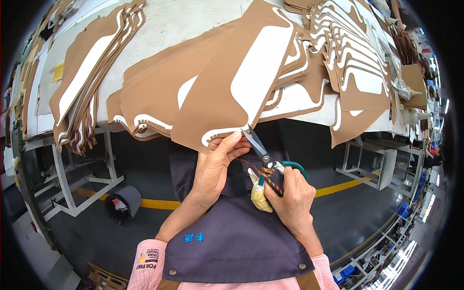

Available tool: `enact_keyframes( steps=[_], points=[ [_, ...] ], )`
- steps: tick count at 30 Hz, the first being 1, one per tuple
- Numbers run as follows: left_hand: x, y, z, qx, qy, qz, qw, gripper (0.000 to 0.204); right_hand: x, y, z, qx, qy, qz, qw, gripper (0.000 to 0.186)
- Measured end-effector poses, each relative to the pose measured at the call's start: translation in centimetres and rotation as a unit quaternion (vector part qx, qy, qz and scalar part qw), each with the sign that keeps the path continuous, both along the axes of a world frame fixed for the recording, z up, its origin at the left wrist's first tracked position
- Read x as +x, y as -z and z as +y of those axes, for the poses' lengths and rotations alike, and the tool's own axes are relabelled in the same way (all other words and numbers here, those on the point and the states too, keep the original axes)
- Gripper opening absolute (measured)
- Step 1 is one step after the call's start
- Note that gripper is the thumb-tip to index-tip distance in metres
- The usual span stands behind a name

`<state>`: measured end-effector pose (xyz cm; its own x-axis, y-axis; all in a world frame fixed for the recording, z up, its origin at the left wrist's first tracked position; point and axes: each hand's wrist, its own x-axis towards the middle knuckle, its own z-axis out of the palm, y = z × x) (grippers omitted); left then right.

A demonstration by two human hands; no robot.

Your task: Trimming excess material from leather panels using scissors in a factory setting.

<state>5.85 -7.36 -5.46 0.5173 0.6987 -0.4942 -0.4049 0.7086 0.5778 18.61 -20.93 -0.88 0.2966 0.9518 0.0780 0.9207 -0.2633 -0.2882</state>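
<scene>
My left hand (216, 170) pinches the lower edge of a brown cut piece (203, 108) with a white panel and curved, notched white strip, lying over a stack of similar pieces (154, 82) at the table's edge. My right hand (292, 197) grips scissors (266, 158) with dark blades and teal handles, their tips at the piece's notched border beside my left fingers. An orange-and-black cord is wound on the scissors. A cream wrapped bundle (261, 198) hangs by my right fingers. The tips of my left fingers are partly hidden.
More stacked pieces lie left (92, 67) and right (357, 58) on the white worktable (159, 14). Bottles (415, 116) and cardboard (413, 77) sit at its right. Below stand metal frames (67, 193) and a dark bin (123, 203). Other people (432, 154) are small at the far right.
</scene>
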Motion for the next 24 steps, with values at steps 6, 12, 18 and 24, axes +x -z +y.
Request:
enact_keyframes(
  steps=[6, 12, 18, 24],
  points=[
    [1.2, -0.3, -0.5, -0.003, 0.004, -0.016, 1.000, 0.018, 0.3, 0.0, -0.7, 0.003, 0.009, -0.010, 1.000, 0.050],
    [1.6, -0.1, -1.0, -0.005, -0.007, -0.029, 1.000, 0.019, 0.5, 0.2, -0.8, 0.007, 0.019, 0.001, 1.000, 0.051],
    [1.7, -0.3, -1.4, 0.026, -0.025, -0.013, 0.999, 0.021, 1.2, 0.1, -0.7, -0.002, -0.001, 0.012, 1.000, 0.049],
    [1.6, -0.2, -1.3, 0.022, -0.022, -0.004, 0.999, 0.022, 1.6, 0.9, -0.8, 0.002, -0.019, 0.020, 1.000, 0.044]
  ],
)
